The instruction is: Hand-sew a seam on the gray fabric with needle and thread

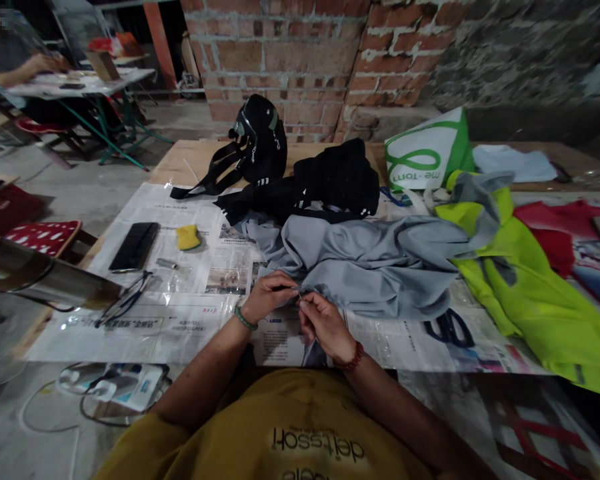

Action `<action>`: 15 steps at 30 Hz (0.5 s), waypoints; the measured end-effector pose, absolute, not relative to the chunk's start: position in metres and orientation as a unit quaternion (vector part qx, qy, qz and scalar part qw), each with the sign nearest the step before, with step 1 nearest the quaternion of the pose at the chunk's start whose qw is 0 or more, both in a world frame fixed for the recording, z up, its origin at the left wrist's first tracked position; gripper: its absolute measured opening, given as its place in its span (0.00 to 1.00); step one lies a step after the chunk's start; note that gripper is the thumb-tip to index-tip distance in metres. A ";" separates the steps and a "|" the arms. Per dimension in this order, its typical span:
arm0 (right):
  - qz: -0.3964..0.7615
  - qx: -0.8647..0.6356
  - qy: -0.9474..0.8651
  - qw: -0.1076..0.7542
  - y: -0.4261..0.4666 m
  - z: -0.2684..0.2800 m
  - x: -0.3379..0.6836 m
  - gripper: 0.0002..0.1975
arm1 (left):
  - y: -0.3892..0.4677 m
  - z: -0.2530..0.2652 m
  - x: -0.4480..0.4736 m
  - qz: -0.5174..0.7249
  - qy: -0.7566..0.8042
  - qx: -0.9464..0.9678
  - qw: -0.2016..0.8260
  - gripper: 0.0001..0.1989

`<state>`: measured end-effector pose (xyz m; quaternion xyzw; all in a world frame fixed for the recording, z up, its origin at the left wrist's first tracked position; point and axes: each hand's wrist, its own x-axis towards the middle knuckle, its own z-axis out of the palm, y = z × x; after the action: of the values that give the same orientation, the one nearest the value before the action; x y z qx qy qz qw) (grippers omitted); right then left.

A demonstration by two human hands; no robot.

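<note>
My left hand [270, 295], with a green bead bracelet at the wrist, is closed in a pinch. Close against it, my right hand [327, 327] pinches too, a red bead bracelet on its wrist. A tiny thin glint shows between the fingertips, too small to name. Just beyond both hands lies a crumpled grey garment [370, 257]; whether the fingers hold its edge I cannot tell. Dark-handled scissors [449, 329] rest to the right of the garment's near edge.
Newspaper [180, 320] covers the table. Left lie a phone [135, 247], a yellow sponge [189, 237] and a steel flask [55, 277]. Behind are a black bag [265, 140], black cloth [335, 177] and a green-white bag [427, 153]. A yellow-green garment [535, 280] lies right. Another person sits far left.
</note>
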<state>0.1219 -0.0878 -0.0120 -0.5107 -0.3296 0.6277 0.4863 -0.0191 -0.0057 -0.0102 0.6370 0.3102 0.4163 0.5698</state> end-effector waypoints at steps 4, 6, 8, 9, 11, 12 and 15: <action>0.623 -0.520 -0.310 0.496 -0.087 -0.013 0.119 0.15 | -0.006 -0.013 -0.018 0.430 0.278 0.658 0.552 0.08; 0.625 -0.522 -0.298 0.497 -0.087 -0.014 0.117 0.15 | -0.007 -0.014 -0.018 0.437 0.267 0.663 0.547 0.08; 0.628 -0.523 -0.291 0.497 -0.087 -0.013 0.116 0.15 | -0.007 -0.015 -0.018 0.440 0.261 0.667 0.541 0.08; 0.628 -0.524 -0.289 0.498 -0.087 -0.013 0.116 0.15 | -0.008 -0.015 -0.018 0.438 0.260 0.671 0.539 0.08; 0.625 -0.527 -0.283 0.502 -0.086 -0.013 0.115 0.15 | -0.009 -0.016 -0.018 0.426 0.258 0.681 0.537 0.08; 0.622 -0.529 -0.280 0.504 -0.085 -0.013 0.116 0.15 | -0.009 -0.016 -0.018 0.417 0.255 0.687 0.537 0.08; 0.613 -0.537 -0.272 0.512 -0.082 -0.015 0.117 0.16 | -0.010 -0.018 -0.016 0.398 0.244 0.701 0.540 0.09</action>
<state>0.1166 -0.0818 -0.0146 -0.5369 -0.2720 0.6127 0.5123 -0.0165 -0.0101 -0.0182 0.7007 0.2439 0.3980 0.5395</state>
